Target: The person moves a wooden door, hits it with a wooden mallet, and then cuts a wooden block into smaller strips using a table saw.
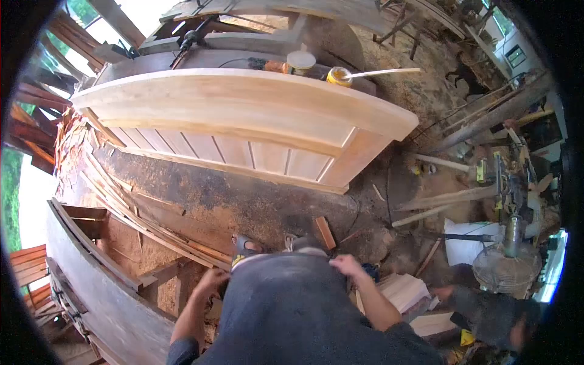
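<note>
My left hand [213, 281] is closed at the left edge of my dark shirt [286, 304], its fingers curled in. On the other side, my right hand [347, 266] pinches the shirt's hem at its right corner. The cloth is stretched between both hands, over my legs. My feet in sandals [245, 244] show just past the hem. Ahead of me, apart from my hands, a large pale wooden panel [237, 103] with a curved top rail and several inset boards leans against a workbench.
A jar with a stick [339, 76], a round-lidded tub [300, 61] and an orange power tool [267, 64] sit behind the panel. Long wood strips [143, 216] lie left, beside a grey-topped bench [109, 280]. At right are a fan [506, 267], stacked boards [398, 295] and another person's sleeve [486, 313].
</note>
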A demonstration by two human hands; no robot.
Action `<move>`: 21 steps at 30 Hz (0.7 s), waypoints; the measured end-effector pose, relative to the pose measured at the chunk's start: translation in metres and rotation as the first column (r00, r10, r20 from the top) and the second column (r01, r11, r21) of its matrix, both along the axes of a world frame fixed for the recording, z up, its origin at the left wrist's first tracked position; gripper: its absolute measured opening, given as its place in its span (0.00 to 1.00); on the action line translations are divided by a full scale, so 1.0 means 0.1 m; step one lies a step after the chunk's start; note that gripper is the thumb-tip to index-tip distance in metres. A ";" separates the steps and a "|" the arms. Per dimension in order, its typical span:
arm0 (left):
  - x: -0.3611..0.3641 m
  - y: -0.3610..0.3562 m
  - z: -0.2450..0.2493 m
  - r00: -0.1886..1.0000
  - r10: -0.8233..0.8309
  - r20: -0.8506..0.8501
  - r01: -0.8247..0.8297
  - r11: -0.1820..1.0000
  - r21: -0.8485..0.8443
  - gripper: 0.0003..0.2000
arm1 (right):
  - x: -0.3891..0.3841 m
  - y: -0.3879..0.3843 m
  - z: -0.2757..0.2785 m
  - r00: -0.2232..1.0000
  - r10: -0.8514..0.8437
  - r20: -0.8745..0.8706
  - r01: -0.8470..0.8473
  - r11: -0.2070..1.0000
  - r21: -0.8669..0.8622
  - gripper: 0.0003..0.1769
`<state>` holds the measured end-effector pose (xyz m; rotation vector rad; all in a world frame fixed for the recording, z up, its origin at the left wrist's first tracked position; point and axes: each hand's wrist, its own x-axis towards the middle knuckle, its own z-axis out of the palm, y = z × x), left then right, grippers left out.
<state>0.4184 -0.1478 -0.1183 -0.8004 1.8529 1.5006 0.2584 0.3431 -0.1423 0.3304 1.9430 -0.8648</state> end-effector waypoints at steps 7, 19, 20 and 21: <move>0.38 0.59 -0.14 0.913 0.361 0.190 -0.394 0.901 0.183 0.16 | 0.56 0.60 0.05 0.673 -0.539 0.507 0.738 0.533 -0.414 0.20; 1.69 0.86 0.29 0.788 0.211 0.579 -0.587 0.542 0.602 0.24 | 1.47 1.29 0.86 0.654 -0.546 0.523 0.666 0.744 -0.057 0.19; 1.78 0.88 0.22 0.780 0.232 0.581 -0.601 0.538 0.591 0.23 | 1.39 1.22 0.81 0.720 -0.502 0.479 0.600 0.797 -0.065 0.19; 1.91 0.86 0.12 0.773 0.255 0.581 -0.613 0.536 0.580 0.21 | 1.31 1.12 0.74 0.787 -0.445 0.428 0.522 0.850 -0.076 0.19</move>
